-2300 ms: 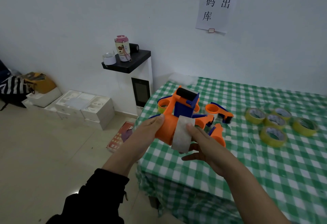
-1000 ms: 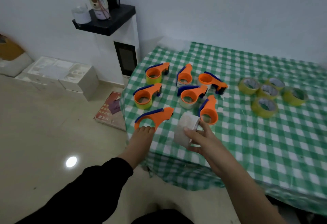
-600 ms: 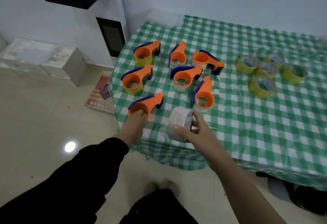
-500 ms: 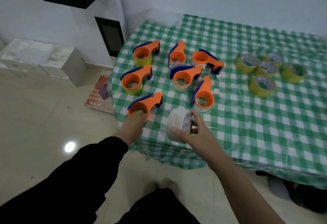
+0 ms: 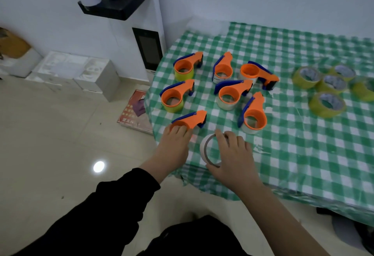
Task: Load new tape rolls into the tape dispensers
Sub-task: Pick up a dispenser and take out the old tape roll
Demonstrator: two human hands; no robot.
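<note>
Now the right hand (image 5: pixel 230 154) is bringing the pale tape roll (image 5: pixel 205 149) down to the near edge of the desk (image 5: pixel 303 154) — half a second ago it was holding the roll upright, and now the roll is tipping over, open core turning upward. Its grip is clamping the roll, fingers curling over the far rim and thumb hooking the near one. Just beside it, the left hand (image 5: pixel 175 144) is still pinning the nearest dispenser (image 5: pixel 192 119), grip curling over the orange ring, which looks empty — so seating the roll there is probably coming next. Beyond, six filled dispensers (image 5: pixel 228 95) are sitting in rows; farther right, yellow spare rolls (image 5: pixel 325 104) are waiting.
</note>
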